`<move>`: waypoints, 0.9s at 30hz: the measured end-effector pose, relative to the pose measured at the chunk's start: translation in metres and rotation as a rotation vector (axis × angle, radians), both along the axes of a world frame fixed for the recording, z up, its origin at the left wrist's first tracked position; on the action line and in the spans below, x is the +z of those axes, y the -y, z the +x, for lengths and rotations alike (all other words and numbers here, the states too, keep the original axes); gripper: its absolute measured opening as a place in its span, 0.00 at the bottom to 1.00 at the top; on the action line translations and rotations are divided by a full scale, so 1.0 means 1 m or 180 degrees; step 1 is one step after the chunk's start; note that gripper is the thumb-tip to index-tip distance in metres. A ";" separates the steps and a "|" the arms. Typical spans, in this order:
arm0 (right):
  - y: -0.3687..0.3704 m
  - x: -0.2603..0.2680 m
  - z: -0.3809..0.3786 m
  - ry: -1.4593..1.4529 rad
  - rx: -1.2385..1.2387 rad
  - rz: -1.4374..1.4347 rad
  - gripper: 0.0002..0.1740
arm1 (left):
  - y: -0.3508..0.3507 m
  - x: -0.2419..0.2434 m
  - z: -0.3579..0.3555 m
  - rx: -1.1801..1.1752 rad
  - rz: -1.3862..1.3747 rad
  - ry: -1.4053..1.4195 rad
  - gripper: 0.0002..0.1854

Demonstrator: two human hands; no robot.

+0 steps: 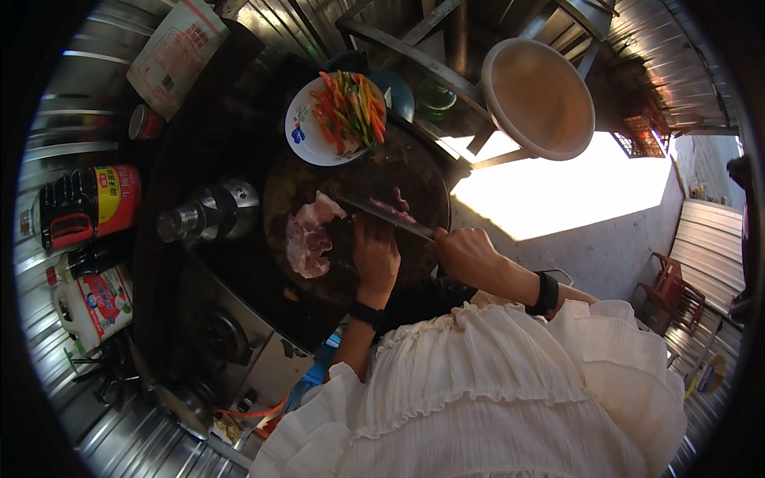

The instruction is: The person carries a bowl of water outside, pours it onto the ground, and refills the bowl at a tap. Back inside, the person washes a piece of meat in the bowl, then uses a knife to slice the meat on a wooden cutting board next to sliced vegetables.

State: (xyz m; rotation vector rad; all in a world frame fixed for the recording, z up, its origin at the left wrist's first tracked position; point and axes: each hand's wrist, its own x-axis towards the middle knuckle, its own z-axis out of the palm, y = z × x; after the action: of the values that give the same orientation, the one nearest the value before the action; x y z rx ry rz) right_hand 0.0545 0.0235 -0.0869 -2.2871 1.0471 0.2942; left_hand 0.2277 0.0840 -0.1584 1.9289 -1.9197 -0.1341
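Note:
My right hand [469,256] grips the handle of a kitchen knife [382,211], whose blade slants across the round, dark chopping board [412,164]. Just on the near side of the blade, my left hand [376,251] lies on the board with its fingers together and fingertips close to the steel. What is under those fingertips is hidden. Thin strips of raw meat [401,203] lie along the far side of the blade. Left of my left hand rests a larger piece of raw meat [308,239]. A white bowl [305,113] of sliced red, orange and green peppers [349,113] sits at the board's far edge.
A steel-capped container [209,209] lies or stands left of the board. Farther left are a soy sauce jug [89,206] and a white jug [95,308]. A pale basin [538,98] is at upper right beside a metal frame [412,48]. A gas stove [239,340] is at lower left.

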 end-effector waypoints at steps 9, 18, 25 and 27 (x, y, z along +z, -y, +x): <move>0.004 -0.027 0.029 0.0274 -0.0201 -0.0045 0.09 | -0.006 -0.004 -0.006 0.0159 -0.0121 -0.0049 0.15; -0.008 -0.002 -0.029 -0.0029 -0.0396 -0.0038 0.12 | -0.005 0.001 -0.005 0.0316 -0.0330 -0.0472 0.11; -0.013 0.005 -0.027 0.0086 -0.0047 -0.0131 0.12 | -0.006 0.003 -0.003 0.0233 -0.0254 -0.0209 0.12; -0.012 0.007 -0.026 0.0111 0.0008 -0.0163 0.12 | -0.005 0.002 -0.003 0.0199 -0.0281 -0.0144 0.12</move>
State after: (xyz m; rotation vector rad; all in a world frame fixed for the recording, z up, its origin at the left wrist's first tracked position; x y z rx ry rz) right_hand 0.0289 0.0359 -0.0800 -2.3308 1.0452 0.2301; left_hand 0.2249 0.0891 -0.1561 1.9093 -1.8036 -0.0729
